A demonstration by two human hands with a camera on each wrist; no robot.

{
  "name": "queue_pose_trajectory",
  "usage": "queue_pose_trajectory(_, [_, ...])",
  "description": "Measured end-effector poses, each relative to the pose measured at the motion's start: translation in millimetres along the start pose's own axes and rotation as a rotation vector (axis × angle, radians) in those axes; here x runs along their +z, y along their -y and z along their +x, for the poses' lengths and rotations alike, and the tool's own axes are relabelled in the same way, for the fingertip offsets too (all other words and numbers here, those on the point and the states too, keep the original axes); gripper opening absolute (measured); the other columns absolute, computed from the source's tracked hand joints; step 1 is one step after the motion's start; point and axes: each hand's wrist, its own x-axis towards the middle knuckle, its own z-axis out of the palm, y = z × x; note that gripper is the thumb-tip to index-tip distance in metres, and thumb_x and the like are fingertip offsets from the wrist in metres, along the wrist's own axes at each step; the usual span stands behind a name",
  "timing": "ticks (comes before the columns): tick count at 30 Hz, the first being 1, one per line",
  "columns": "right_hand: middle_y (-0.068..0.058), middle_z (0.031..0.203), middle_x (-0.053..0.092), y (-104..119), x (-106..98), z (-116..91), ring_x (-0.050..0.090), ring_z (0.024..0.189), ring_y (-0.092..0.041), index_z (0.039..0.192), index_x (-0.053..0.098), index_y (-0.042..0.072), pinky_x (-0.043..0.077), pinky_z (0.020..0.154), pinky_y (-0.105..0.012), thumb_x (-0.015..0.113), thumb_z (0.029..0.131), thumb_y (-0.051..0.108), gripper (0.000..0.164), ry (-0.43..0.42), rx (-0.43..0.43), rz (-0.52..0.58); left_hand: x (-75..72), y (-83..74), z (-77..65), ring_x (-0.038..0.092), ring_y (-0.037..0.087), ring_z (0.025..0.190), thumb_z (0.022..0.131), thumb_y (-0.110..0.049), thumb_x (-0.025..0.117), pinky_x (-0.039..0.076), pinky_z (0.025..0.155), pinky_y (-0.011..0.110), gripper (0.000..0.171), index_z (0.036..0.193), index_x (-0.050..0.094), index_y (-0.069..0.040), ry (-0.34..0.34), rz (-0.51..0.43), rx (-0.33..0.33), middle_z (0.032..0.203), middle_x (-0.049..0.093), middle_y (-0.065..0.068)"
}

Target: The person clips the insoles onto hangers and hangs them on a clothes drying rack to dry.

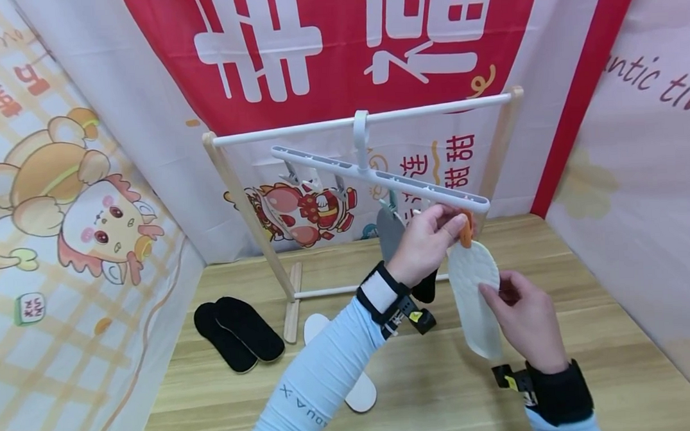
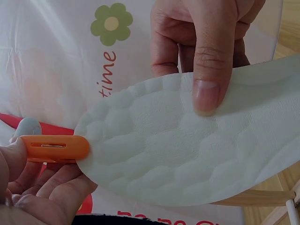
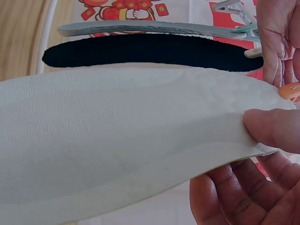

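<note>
My left hand [image 1: 424, 244] pinches an orange clothespin [image 1: 466, 229] at the right end of a grey clip hanger [image 1: 378, 175]. The clothespin's tip meets the upper end of a pale, padded insole [image 1: 474, 300], which hangs down from there. With thumb in front and fingers behind, my right hand [image 1: 529, 320] grips the same insole by its edge. In the right wrist view, a black insole [image 3: 150, 51] and a grey insole [image 3: 150, 29] hang behind the pale one, each at a clip.
The hanger hooks over the white rail [image 1: 433, 110] of a wooden rack [image 1: 246, 213]. Two black insoles [image 1: 248, 329] lie overlapping on the table at left. White insoles [image 1: 361, 395] lie partly hidden under my left forearm. Bare clips [image 1: 290, 174] hang at the hanger's left half.
</note>
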Motion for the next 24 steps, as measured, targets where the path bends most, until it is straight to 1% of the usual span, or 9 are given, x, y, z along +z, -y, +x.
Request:
queue_pose_trajectory(4, [-0.016,0.094,0.068,1.5,-0.2,1.6,0.061,0.076,-0.023,0.109,0.065,-0.001,0.049,0.063,-0.012,0.071,0.093,0.016,0.024,0.001,0.020,0.017,1.6,1.2,0.9,0.062,0.007,0.106,0.103,-0.009,0.050,0.050,0.093,0.023,0.028,0.129,0.057,0.002,-0.002,0.013,0.021,0.124,0.060,0.024])
queue_pose_trajectory(7, [-0.015,0.094,0.068,1.8,0.0,2.3,0.060,0.075,-0.023,0.111,0.065,-0.001,0.049,0.063,-0.013,0.070,0.094,0.018,0.026,0.002,0.034,0.026,2.6,1.9,1.6,0.062,0.007,0.104,0.103,-0.009,0.050,0.050,0.093,0.022,0.027,0.126,0.058,0.002,-0.005,0.033,0.036,0.121,0.063,0.022])
queue_pose_trajectory(12, [-0.013,0.094,0.067,0.7,0.9,2.6,0.058,0.074,-0.022,0.112,0.065,0.000,0.050,0.063,-0.014,0.070,0.095,0.019,0.026,0.009,0.045,0.040,2.8,0.1,0.1,0.062,0.005,0.102,0.103,-0.013,0.052,0.050,0.092,0.021,0.024,0.123,0.060,-0.002,-0.019,0.101,0.023,0.113,0.067,0.010])
queue_pose_trajectory(16, [-0.013,0.094,0.067,-0.8,2.6,3.6,0.058,0.074,-0.023,0.112,0.065,0.001,0.051,0.064,-0.015,0.070,0.095,0.020,0.027,0.017,0.047,0.058,1.5,0.6,-0.1,0.062,0.006,0.103,0.103,-0.018,0.053,0.050,0.090,0.022,0.024,0.121,0.062,-0.005,-0.027,0.181,0.022,0.111,0.066,0.003])
queue_pose_trajectory(20, [-0.014,0.096,0.066,-2.7,4.8,5.9,0.058,0.076,-0.024,0.113,0.064,0.000,0.050,0.065,-0.014,0.069,0.095,0.022,0.029,0.023,0.056,0.069,0.3,3.2,-1.3,0.061,0.005,0.106,0.102,-0.023,0.055,0.049,0.091,0.023,0.028,0.125,0.063,-0.008,-0.042,0.240,0.002,0.115,0.067,0.000])
queue_pose_trajectory(24, [-0.015,0.097,0.067,-7.1,9.0,10.0,0.059,0.078,-0.024,0.113,0.064,0.000,0.049,0.066,-0.013,0.069,0.095,0.023,0.029,0.027,0.074,0.078,0.3,6.4,-3.6,0.060,0.005,0.113,0.102,-0.024,0.056,0.048,0.096,0.024,0.036,0.134,0.059,-0.010,-0.044,0.248,-0.029,0.126,0.066,0.001])
